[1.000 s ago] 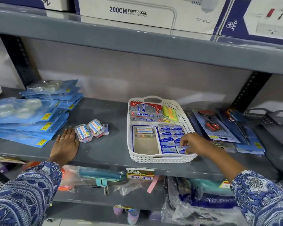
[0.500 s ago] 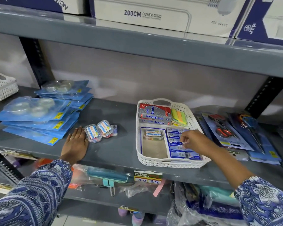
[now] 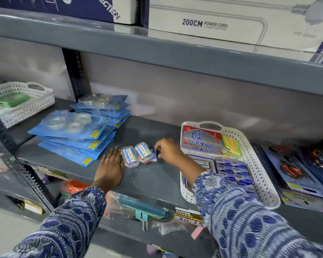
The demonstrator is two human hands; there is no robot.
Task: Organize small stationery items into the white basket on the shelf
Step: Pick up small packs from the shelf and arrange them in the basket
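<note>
The white basket (image 3: 250, 146) stands on the grey shelf (image 3: 153, 179) at the right. It holds red-and-grey Softek boxes (image 3: 201, 141), sticky notes (image 3: 231, 147) and blue packets (image 3: 233, 170). Two small clear boxes (image 3: 136, 155) with coloured contents lie left of the basket, and a small flat packet (image 3: 153, 154) lies beside them. My right hand (image 3: 169, 152) is outside the basket, its curled fingertips at the flat packet's right end; the packet still rests on the shelf. My left hand (image 3: 110, 168) lies flat on the shelf, fingers next to the left clear box.
Blue tape packs (image 3: 76, 138) are stacked at the left. A second white basket (image 3: 22, 101) sits further left on the neighbouring shelf. Scissors cards (image 3: 295, 170) lie right of the basket. Boxes (image 3: 213, 25) fill the shelf above, with bagged goods on the shelf below.
My right hand has left the basket and moved left to the small flat packet beside the clear boxes. The view has shifted left. My left hand has stayed flat on the shelf.
</note>
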